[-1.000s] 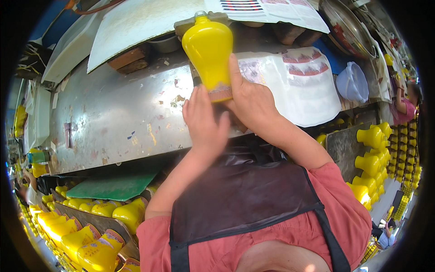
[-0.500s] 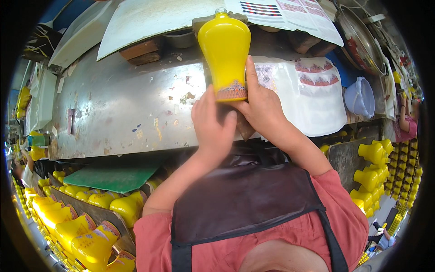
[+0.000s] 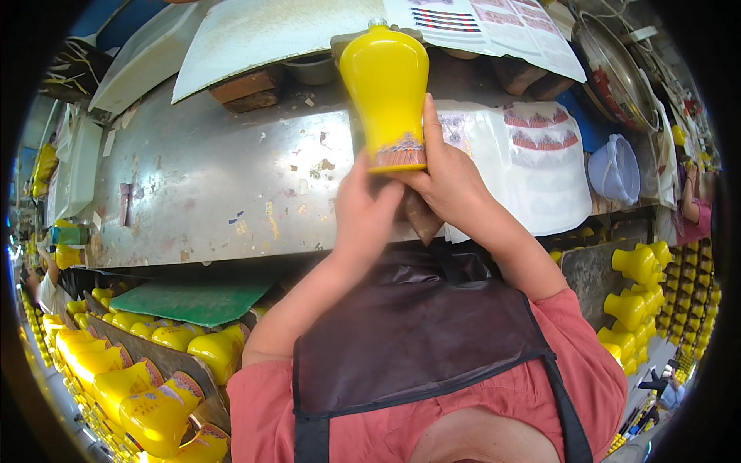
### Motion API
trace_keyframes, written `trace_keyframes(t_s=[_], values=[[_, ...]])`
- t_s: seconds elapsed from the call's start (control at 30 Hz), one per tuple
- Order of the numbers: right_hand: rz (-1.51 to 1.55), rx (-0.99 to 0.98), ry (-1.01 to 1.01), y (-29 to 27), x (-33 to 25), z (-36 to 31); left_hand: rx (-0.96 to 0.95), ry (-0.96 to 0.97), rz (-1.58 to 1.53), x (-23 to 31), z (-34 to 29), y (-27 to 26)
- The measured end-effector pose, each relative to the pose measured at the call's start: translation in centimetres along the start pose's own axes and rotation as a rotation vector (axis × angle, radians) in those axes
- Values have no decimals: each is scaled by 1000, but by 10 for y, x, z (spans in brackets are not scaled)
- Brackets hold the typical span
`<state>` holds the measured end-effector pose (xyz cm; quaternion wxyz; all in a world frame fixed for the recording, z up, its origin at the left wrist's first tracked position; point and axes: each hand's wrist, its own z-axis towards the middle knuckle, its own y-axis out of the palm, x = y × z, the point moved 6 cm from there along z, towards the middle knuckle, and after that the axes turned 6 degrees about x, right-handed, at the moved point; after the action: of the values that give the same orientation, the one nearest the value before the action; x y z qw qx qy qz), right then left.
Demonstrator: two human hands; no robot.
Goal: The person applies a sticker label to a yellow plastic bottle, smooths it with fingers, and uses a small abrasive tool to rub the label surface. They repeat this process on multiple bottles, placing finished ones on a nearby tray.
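Observation:
A glossy yellow vase-shaped bottle (image 3: 384, 85) lies with its neck pointing away from me, resting on a dark block at its far end. Around its base, at the near end, runs a patterned decal band (image 3: 399, 154) in orange-red and blue. My right hand (image 3: 451, 181) grips the bottle's base, forefinger stretched along the right side and thumb under the bottom edge. At the base's left edge is my left hand (image 3: 363, 208), its fingers smeared by motion and its thumb near the bottom; whether it grips the bottle is unclear.
Printed decal sheets (image 3: 540, 177) lie to the right on the metal worktable (image 3: 224, 170), beside a pale blue bucket (image 3: 614, 170). A white board (image 3: 255, 46) rests on bricks at the back. Racks of yellow bottles (image 3: 158, 413) stand left and right below. A green board (image 3: 193, 297) lies at lower left.
My left hand has shifted slightly right and its fingers are more blurred at the base. The bottle has turned a little, and the decal band looks slightly different. My right hand keeps its grip.

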<state>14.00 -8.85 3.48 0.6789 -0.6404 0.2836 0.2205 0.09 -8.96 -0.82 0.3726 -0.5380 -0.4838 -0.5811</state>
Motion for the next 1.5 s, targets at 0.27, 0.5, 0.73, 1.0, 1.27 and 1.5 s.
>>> trace_keyframes(t_s=[0.27,0.5,0.73,1.0,1.27,1.5], values=[[-90,18,-104,-22,-2,1,-89,197,969,24,12,-10],[-214,-109,-117,-31,-2,0,150,811,1156,46,19,17],[221,-70,41,-27,37,9,93,734,821,31,29,-2],[492,-176,220,-3,65,6,102,614,918,21,24,0],[572,-107,189,-2,54,-5,-16,248,374,7,29,-15],[345,67,21,-1,49,-6,97,314,452,5,27,-5]])
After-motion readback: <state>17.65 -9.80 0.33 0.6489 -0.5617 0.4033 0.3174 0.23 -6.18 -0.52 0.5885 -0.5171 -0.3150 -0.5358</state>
